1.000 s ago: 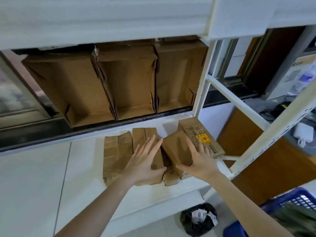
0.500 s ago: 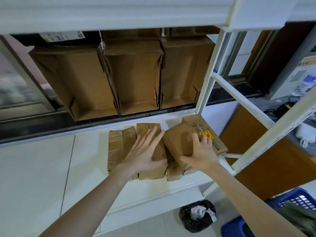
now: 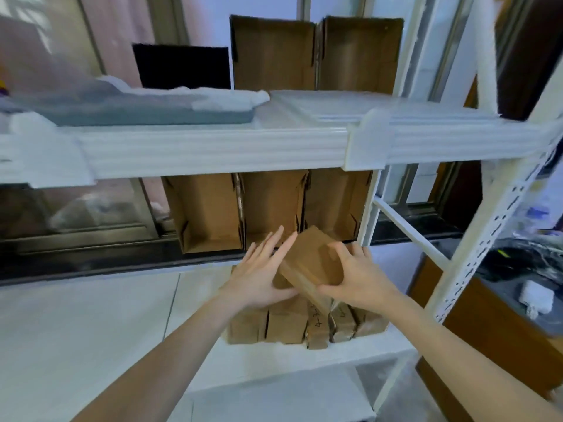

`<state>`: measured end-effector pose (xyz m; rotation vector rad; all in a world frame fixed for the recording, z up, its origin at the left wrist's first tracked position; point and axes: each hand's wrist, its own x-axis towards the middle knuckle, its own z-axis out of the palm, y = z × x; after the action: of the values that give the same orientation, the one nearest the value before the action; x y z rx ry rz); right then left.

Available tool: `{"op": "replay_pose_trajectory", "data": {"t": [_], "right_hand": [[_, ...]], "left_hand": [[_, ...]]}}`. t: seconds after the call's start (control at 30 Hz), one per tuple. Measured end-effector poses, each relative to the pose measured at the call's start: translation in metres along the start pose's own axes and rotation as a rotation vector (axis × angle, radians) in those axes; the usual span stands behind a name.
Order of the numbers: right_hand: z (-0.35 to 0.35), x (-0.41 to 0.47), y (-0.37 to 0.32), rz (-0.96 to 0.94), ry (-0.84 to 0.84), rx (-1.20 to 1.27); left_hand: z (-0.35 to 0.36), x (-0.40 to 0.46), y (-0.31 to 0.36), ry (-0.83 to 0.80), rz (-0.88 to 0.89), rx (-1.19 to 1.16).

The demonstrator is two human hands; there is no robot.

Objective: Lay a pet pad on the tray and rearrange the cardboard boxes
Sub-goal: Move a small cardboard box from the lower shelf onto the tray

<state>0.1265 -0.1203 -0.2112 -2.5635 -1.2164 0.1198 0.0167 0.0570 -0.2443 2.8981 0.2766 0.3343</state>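
Note:
A small brown cardboard box (image 3: 310,260) is lifted and tilted above a row of several flat cardboard packages (image 3: 286,325) on the white lower shelf (image 3: 274,357). My right hand (image 3: 356,278) grips the box from its right side. My left hand (image 3: 262,272) lies flat against its left side with the fingers spread. Three open cardboard boxes (image 3: 210,214) stand at the back of this shelf. On the upper shelf a grey tray (image 3: 146,112) holds a white pet pad (image 3: 213,95), with two more open boxes (image 3: 274,53) behind it.
The white rack's front beam (image 3: 213,150) crosses the view above my hands. A perforated white upright (image 3: 484,239) and a slanted white bar (image 3: 408,229) stand to the right. A black panel (image 3: 182,67) stands behind the tray. A white charger (image 3: 534,296) lies on a dark surface at the far right.
The view has tilted up, showing the upper shelf. The small box that lay on the row has been picked up and tilted by my right hand, with my left hand now against it.

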Motion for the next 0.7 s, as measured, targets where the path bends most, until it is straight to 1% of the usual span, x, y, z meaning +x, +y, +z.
{"op": "replay_pose_trajectory", "data": {"t": [0.23, 0.33, 0.4, 0.47, 0.57, 0.7], "right_hand": [[-0.072, -0.059, -0.061, -0.253, 0.117, -0.055], [-0.099, -0.076, -0.083, -0.37, 0.207, -0.115], [-0.115, -0.084, -0.095, -0.449, 0.278, -0.15], [-0.129, -0.091, -0.108, -0.524, 0.336, -0.171], [-0.148, -0.097, -0.131, -0.619, 0.407, -0.182], [-0.164, -0.09, -0.16, -0.694, 0.508, -0.179]], "left_hand": [[-0.102, -0.059, 0.035, 0.16, 0.014, 0.081], [-0.147, -0.088, 0.05, 0.174, 0.01, 0.057], [-0.176, -0.103, 0.056, 0.148, -0.028, 0.0], [-0.201, -0.114, 0.058, 0.149, -0.089, -0.106], [-0.236, -0.124, 0.058, 0.204, -0.14, -0.287], [-0.276, -0.132, 0.047, 0.293, -0.149, -0.404]]}}
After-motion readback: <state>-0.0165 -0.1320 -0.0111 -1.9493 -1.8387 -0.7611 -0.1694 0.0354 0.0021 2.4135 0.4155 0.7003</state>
